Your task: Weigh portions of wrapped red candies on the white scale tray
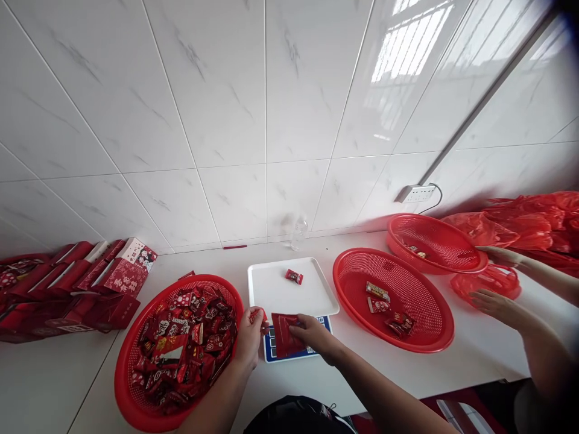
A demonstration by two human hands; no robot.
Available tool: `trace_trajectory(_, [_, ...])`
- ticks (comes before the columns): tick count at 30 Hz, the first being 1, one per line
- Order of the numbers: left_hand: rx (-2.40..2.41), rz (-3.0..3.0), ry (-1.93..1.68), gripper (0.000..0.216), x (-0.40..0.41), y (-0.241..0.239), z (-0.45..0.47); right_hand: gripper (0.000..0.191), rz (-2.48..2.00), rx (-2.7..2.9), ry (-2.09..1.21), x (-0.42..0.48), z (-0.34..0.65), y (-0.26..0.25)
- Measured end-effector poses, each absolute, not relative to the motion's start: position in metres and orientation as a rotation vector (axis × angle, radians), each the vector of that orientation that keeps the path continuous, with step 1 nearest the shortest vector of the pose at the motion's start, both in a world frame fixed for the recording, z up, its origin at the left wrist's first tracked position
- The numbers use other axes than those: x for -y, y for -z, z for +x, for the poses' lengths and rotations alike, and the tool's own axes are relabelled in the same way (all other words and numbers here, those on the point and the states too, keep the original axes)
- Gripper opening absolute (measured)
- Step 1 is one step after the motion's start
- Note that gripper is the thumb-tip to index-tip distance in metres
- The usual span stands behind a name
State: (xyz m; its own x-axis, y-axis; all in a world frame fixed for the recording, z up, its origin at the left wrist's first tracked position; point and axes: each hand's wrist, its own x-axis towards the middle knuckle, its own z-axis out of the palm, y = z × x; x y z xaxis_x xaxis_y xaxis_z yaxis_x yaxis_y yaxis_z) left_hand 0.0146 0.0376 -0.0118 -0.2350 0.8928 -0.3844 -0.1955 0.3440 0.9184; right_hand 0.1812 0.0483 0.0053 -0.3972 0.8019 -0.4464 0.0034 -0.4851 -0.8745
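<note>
- Left of the scale [272,283] stands a full basket [123,386] of wrapped sweets [217,343]; to its right, a sparser basket [350,283].
- One small sweet [294,276] lies on the scale's white pan.
- A co-worker's hands [493,306] are at far right.
- The flat, dark-red packet [284,337] hides part of the scale's keypad [324,323].
- Right hand [316,339]: thumb and fingers pinch the packet's right side.
- Left hand [251,337]: fingertips closed on a red bit [264,313], too small to identify.

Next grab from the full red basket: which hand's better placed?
Left, probably: the left hand is beside the full basket, though it seems to pinch something red. The right hand is farther off, holding a red packet.
</note>
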Motion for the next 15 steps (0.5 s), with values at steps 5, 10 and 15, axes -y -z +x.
trace_trajectory(5, [-1.46, 0.598, -1.169, 0.041, -0.036, 0.011, -0.006, 0.057, -1.379, 0.85, -1.895, -0.064, 0.198, -0.017])
trace_trajectory(10, [-1.357, 0.698, -0.928, 0.043, -0.026, 0.007, -0.009, 0.064, -1.596, 1.128, -1.771, -0.059, 0.199, -0.017])
trace_trajectory(15, [-1.197, 0.897, -0.711, 0.047, -0.01, -0.001, 0.009, 0.031, -1.311, 1.453, -2.003, -0.038, 0.18, -0.01])
